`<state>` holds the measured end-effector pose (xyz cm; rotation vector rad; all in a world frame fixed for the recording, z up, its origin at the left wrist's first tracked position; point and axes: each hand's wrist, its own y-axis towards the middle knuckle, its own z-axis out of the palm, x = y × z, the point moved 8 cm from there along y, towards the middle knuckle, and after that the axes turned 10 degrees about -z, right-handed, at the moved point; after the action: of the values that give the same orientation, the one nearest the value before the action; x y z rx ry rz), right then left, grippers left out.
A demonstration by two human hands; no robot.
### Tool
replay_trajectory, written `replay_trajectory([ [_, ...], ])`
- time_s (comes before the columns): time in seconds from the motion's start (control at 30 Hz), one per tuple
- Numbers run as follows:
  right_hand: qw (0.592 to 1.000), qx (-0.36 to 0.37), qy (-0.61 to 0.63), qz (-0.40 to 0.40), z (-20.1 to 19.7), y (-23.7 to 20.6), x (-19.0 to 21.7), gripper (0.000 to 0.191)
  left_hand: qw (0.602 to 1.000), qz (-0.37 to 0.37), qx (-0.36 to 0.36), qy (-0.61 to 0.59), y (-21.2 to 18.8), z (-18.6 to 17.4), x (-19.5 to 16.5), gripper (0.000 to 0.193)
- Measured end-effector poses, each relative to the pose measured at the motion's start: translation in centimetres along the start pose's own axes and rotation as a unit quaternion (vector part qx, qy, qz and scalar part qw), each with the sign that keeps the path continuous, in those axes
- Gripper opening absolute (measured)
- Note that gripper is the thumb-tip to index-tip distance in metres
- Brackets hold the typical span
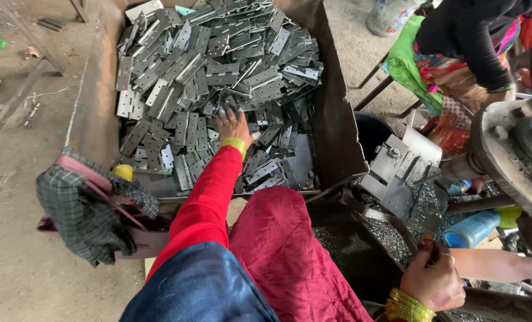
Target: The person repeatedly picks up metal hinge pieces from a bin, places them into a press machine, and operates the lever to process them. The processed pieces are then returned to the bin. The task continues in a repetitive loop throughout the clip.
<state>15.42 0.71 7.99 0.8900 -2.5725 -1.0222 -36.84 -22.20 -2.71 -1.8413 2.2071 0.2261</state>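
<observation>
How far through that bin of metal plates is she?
Done: cannot tell; no finished stack shows. In hand: the left hand reaches into the metal plates in the rusty bin; the right hand grips something by the machine. Left: the bin remains heaped.

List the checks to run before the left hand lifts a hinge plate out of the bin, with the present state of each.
1. Left hand on the hinge plates: ok, fingers touch the pile.
2. One plate gripped: cannot tell.
3. Plates left in the metal bin: ok, a deep heap.
4. Right hand at the press: ok, closed on a dark handle.
5. Other person's arm away from the bin: ok.
</observation>
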Motion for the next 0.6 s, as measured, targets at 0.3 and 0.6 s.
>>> replay_trajectory([
  [0.3,0.999,-0.031,0.036,-0.012,0.7,-1.1,-0.8,0.018,0.992,0.04,-0.114,0.047,0.0,1.5,0.4,0.055],
  [0.6,0.998,-0.021,0.066,-0.004,0.7,-1.3,-0.9,0.019,0.985,0.128,-0.117,0.016,-8.9,3.0,6.9,0.052],
])
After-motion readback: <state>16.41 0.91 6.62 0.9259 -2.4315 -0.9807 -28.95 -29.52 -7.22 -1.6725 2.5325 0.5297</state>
